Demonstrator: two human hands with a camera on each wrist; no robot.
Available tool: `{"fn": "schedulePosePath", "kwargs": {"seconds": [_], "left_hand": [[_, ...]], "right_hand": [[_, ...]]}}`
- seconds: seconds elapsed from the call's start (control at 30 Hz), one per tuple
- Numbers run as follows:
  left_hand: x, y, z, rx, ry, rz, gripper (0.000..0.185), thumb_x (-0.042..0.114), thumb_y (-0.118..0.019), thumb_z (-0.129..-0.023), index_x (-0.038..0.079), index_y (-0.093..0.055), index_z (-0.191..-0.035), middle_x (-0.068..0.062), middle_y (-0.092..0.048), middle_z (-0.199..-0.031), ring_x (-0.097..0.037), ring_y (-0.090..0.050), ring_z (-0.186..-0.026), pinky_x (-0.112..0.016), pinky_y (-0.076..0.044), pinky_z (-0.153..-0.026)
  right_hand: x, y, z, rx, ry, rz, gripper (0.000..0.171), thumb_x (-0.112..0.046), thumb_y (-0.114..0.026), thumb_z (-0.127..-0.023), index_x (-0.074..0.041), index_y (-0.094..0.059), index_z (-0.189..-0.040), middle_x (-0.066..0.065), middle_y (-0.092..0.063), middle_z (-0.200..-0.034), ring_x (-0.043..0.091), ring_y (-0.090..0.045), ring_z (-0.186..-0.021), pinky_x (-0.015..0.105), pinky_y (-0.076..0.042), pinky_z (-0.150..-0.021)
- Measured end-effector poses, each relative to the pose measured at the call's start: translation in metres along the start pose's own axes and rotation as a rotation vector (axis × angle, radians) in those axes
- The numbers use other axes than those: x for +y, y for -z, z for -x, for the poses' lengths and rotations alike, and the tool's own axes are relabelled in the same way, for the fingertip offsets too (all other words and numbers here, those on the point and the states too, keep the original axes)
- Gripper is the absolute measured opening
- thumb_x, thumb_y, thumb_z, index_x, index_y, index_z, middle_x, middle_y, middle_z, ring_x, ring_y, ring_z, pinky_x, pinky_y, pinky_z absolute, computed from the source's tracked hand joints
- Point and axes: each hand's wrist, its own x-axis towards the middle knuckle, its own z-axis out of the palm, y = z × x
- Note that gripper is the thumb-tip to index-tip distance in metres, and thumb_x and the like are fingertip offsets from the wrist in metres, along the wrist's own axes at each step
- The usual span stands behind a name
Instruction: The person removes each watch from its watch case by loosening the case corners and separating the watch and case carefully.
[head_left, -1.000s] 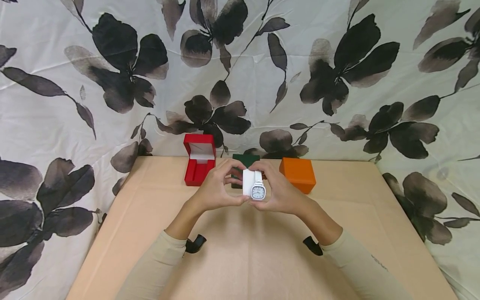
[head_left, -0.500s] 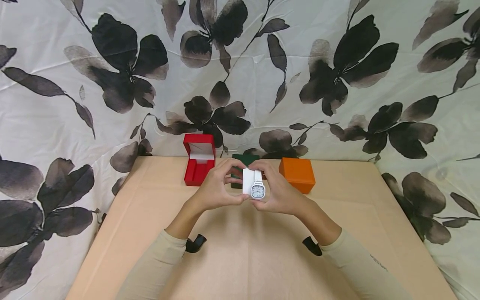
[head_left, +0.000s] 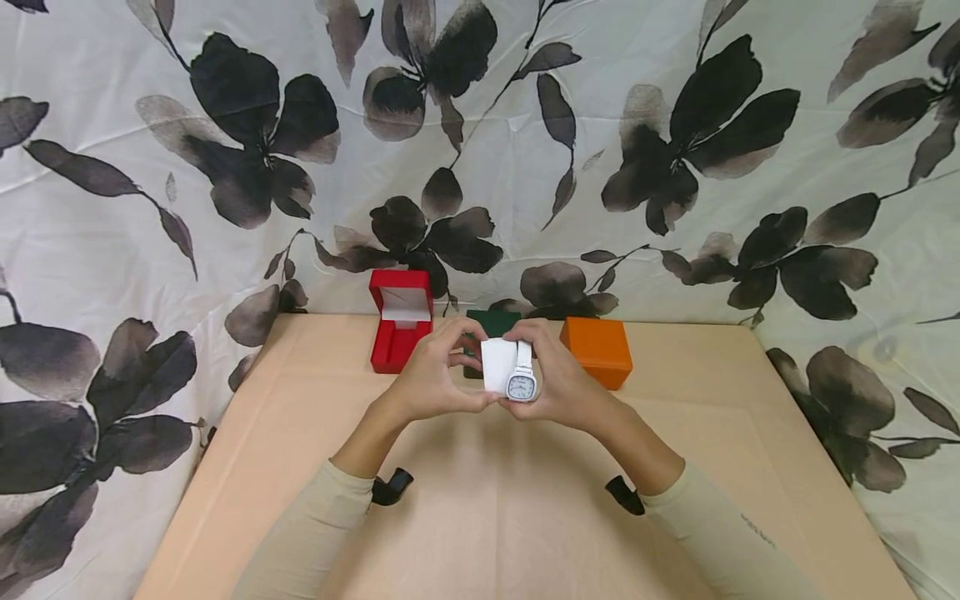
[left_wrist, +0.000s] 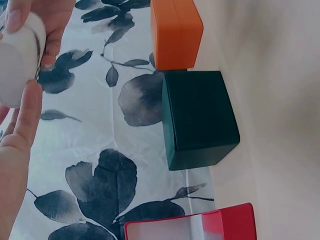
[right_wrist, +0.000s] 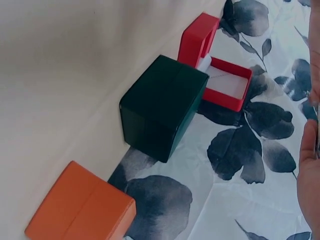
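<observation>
In the head view, a white wristwatch (head_left: pixel 521 386) with a squarish dial is wrapped round a white cushion (head_left: pixel 498 365). Both hands hold it up above the table, in front of the boxes. My left hand (head_left: pixel 429 377) pinches the cushion's left side between thumb and fingers. On the other side, my right hand (head_left: pixel 561 377) grips the watch end the same way. The left wrist view catches the white cushion (left_wrist: pixel 14 65) between fingertips at its left edge, dial turned away. Only a strip of hand (right_wrist: pixel 311 175) shows in the right wrist view.
An opened red box (head_left: pixel 401 325) with a pale lid lining stands at the table's back left. Behind the hands is a dark green box (head_left: pixel 491 321), partly covered. A closed orange box (head_left: pixel 597 352) sits to its right. Floral cloth (head_left: pixel 525 167) hangs behind the table (head_left: pixel 480 517).
The cushion has turned slightly in the fingers: the dial now sits a little farther right and more of the bare white side shows. Both hands keep their hold.
</observation>
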Motion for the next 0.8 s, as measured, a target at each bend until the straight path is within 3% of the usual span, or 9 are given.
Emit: {"fn": "schedulePosePath", "kwargs": {"seconds": [0.43, 0.63, 0.8], "left_hand": [[0.0, 0.009, 0.004, 0.041, 0.032, 0.031, 0.071, 0.006, -0.091, -0.07, 0.007, -0.052, -0.13, -0.009, -0.057, -0.128, -0.027, -0.067, -0.112, -0.036, -0.062, -0.09], [-0.002, 0.019, 0.006, 0.078, 0.027, 0.04, 0.07, 0.0, -0.09, -0.07, 0.004, -0.053, -0.129, -0.01, -0.057, -0.128, -0.026, -0.068, -0.108, -0.034, -0.062, -0.091], [-0.004, 0.028, 0.008, 0.111, 0.027, 0.014, 0.068, -0.002, -0.09, -0.071, 0.004, -0.054, -0.129, -0.009, -0.059, -0.127, -0.027, -0.069, -0.106, -0.035, -0.062, -0.091]], "right_hand": [[0.001, 0.004, 0.0, 0.023, -0.028, -0.007, 0.091, -0.014, -0.096, -0.07, -0.005, -0.045, -0.145, 0.015, -0.048, -0.143, 0.026, -0.056, -0.12, 0.041, -0.059, -0.098], [0.0, 0.007, 0.001, 0.026, -0.081, -0.073, 0.096, -0.008, -0.096, -0.068, -0.006, -0.044, -0.149, 0.015, -0.045, -0.145, 0.02, -0.067, -0.109, 0.028, -0.059, -0.097], [0.001, 0.004, 0.004, 0.012, -0.107, -0.091, 0.099, -0.009, -0.096, -0.069, -0.01, -0.043, -0.152, 0.013, -0.047, -0.146, 0.022, -0.068, -0.112, 0.024, -0.056, -0.1]]}}
